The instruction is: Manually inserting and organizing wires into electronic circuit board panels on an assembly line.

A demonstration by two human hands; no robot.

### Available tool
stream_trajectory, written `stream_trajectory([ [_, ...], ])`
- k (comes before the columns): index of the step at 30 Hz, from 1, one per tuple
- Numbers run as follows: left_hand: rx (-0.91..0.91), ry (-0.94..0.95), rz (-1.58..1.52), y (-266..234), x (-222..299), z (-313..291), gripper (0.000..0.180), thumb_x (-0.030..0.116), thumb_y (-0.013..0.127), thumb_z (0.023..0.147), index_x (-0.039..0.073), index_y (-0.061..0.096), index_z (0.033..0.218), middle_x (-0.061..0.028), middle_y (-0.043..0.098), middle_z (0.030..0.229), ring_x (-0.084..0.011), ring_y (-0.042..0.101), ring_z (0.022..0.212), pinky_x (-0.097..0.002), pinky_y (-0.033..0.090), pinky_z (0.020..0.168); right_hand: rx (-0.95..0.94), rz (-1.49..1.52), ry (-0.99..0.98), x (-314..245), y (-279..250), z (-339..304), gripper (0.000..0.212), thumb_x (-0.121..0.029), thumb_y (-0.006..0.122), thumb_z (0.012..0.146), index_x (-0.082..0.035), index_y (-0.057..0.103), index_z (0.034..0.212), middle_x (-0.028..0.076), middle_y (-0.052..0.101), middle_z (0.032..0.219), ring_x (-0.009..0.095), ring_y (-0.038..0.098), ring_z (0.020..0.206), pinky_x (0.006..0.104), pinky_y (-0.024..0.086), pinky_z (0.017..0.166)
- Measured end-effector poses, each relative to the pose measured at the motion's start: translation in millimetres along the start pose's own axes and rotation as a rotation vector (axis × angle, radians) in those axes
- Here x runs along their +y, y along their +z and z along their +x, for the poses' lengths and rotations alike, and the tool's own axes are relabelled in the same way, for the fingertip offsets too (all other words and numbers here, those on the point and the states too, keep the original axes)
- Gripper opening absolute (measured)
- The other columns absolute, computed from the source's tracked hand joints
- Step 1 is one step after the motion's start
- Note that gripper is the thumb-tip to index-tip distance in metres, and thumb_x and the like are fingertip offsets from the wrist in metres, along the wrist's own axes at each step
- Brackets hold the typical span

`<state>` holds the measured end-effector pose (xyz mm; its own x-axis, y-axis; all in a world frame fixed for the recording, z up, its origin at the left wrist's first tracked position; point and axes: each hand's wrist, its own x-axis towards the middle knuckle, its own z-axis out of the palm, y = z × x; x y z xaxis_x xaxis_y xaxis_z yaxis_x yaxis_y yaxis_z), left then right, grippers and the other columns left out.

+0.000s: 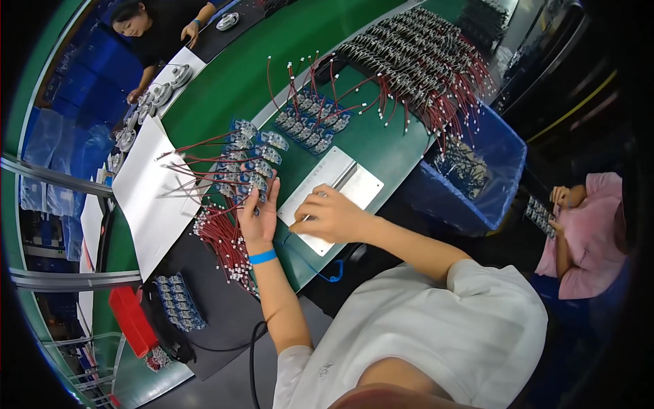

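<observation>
My left hand grips the near edge of a panel of small blue circuit boards, held up over the bench. Several red wires with white plugs trail from the panel's left side. Beside it, my right hand is closed over a pale flat metal plate. The fingers pinch something slim that I cannot make out. A dark, straight strip runs along the plate just beyond that hand. Below my left hand lies a bundle of red wires with white plugs.
More wired boards lie beyond the plate, before a large pile of wired parts. A blue bin stands right. At left are a white panel, a red box and boards. Two other people work nearby.
</observation>
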<state>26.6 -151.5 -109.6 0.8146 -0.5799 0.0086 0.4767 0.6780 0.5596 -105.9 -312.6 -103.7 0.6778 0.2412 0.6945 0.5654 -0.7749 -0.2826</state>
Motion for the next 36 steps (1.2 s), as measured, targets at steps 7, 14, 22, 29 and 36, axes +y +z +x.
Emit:
stream_trajectory([
  [7, -0.001, 0.145, 0.324, 3.8, 10.9, -5.0, 0.055, 0.001, 0.051, 0.097, 0.004, 0.034, 0.149, -0.0151, 0.048, 0.144, -0.0354, 0.054, 0.125, -0.0501, 0.046, 0.107, -0.096, -0.112, 0.075, -31.6, 24.3, 4.1, 0.017, -0.018, 0.068, 0.077, -0.014, 0.067, 0.094, 0.002, 0.058, 0.096, 0.021, 0.057, 0.097, 0.0378, 0.043, 0.089],
  [14, -0.059, 0.134, 0.113, 9.2, 16.8, -4.1, 0.065, -0.002, 0.052, 0.088, 0.006, 0.035, 0.15, -0.0152, 0.051, 0.141, -0.0361, 0.052, 0.127, -0.061, 0.035, 0.112, -0.366, -0.352, 0.238, -54.1, 34.1, 34.0, 0.008, -0.014, 0.064, 0.073, -0.008, 0.066, 0.078, 0.008, 0.057, 0.089, 0.026, 0.054, 0.088, 0.0347, 0.041, 0.085],
  [22, -0.007, 0.206, 0.032, -22.0, 20.4, -10.6, 0.068, -0.001, 0.054, 0.083, 0.004, 0.036, 0.149, -0.0148, 0.047, 0.145, -0.0301, 0.045, 0.134, -0.0528, 0.029, 0.117, -0.087, 0.086, -0.297, -19.2, -24.8, 45.0, 0.007, -0.018, 0.064, 0.073, -0.014, 0.062, 0.079, 0.001, 0.056, 0.087, 0.019, 0.055, 0.081, 0.0352, 0.047, 0.078],
  [29, 0.117, 0.192, 0.184, -7.1, 8.7, -12.6, 0.069, -0.006, 0.053, 0.082, -0.001, 0.034, 0.149, -0.0155, 0.04, 0.152, -0.0316, 0.038, 0.14, -0.0494, 0.025, 0.119, 0.355, -0.218, 0.253, 5.1, -147.0, -74.1, 0.018, 0.003, 0.066, 0.085, -0.005, 0.055, 0.096, 0.012, 0.06, 0.088, 0.026, 0.06, 0.072, 0.0348, 0.05, 0.064],
  [36, -0.057, 0.089, 0.129, 18.7, -1.5, -17.9, 0.081, 0.004, 0.062, 0.078, 0.014, 0.031, 0.152, -0.0143, 0.036, 0.152, -0.0341, 0.037, 0.14, -0.0549, 0.032, 0.114, 0.416, -0.666, 1.022, 31.9, -180.5, -162.1, 0.025, -0.004, 0.068, 0.088, 0.002, 0.059, 0.11, 0.012, 0.058, 0.095, 0.022, 0.057, 0.085, 0.0297, 0.046, 0.076],
])
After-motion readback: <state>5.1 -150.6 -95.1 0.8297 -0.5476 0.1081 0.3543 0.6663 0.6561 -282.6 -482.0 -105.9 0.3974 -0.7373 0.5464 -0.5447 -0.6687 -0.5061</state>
